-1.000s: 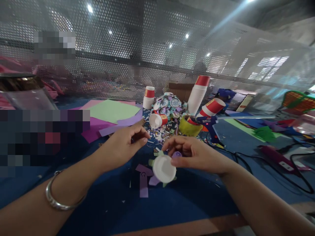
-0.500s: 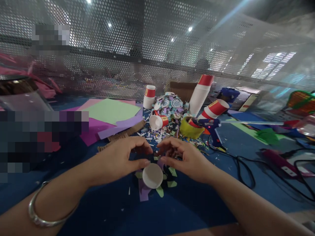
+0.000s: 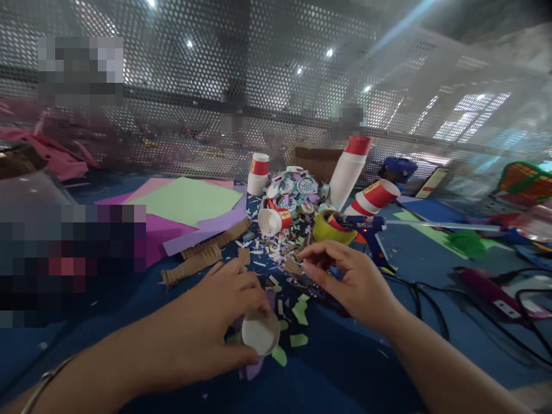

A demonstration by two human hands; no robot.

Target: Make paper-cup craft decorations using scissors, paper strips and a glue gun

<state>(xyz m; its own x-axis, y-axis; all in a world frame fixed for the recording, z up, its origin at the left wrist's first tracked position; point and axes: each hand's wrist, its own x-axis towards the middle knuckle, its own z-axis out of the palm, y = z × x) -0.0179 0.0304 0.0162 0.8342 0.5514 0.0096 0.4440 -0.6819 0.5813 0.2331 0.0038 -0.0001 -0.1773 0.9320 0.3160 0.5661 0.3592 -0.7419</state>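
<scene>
Blue desk (image 3: 353,374) strewn w/ craft bits. Lt-green sheet (image 3: 185,198) laid over purple sheets (image 3: 166,238), back L. L hand (image 3: 211,328) & R hand (image 3: 356,282) held apart; R fingers curled, parted from thumb. Cup stack (image 3: 347,175) tilted, at back. Blue glue gun (image 3: 371,233) set beside yellow roll (image 3: 325,230). White cup (image 3: 259,333), low ctr, clamped betw. L thumb & fingers. Brown cardboard scrap (image 3: 292,266) nr R fingertips; contact can't be told. Green scraps (image 3: 299,310) scattered beside cup.

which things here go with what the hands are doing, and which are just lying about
Likely in use:
white cup, held by the left hand
pale green paper pieces, beside it

Apparently just lying about:
basket, far right
pink material, far left
brown cardboard, back
</scene>
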